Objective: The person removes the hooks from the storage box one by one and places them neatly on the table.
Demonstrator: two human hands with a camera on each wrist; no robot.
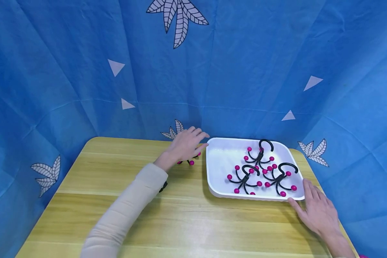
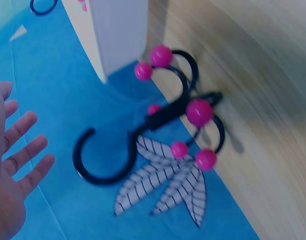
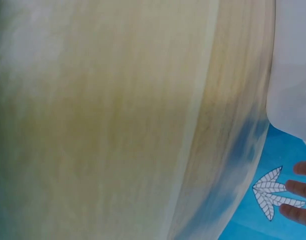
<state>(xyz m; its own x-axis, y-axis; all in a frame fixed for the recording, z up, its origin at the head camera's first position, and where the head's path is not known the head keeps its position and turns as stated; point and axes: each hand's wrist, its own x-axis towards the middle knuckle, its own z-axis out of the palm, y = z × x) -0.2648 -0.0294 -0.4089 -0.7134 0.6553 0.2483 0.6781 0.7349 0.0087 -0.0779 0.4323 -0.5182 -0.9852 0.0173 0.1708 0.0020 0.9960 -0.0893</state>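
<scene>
My left hand (image 1: pixel 187 143) reaches over a black hook with pink-ball-tipped prongs (image 1: pixel 191 162), which stands on the table left of the tray and is mostly hidden under the hand. In the left wrist view that hook (image 2: pixel 168 112) shows whole, with the spread fingers (image 2: pixel 25 127) apart from it. My right hand (image 1: pixel 320 211) lies at the front right corner of a white tray (image 1: pixel 254 197), thumb by the front rim and fingers along the right side, fairly straight. Inside the tray sit three similar hooks (image 1: pixel 259 157), curved ends up, in its middle and right part.
The wooden table (image 1: pixel 180 222) has rounded back corners. A blue patterned cloth (image 1: pixel 245 71) hangs behind it and along both sides. Next to the left sleeve (image 1: pixel 125 211) a small black piece (image 1: pixel 163 186) pokes out.
</scene>
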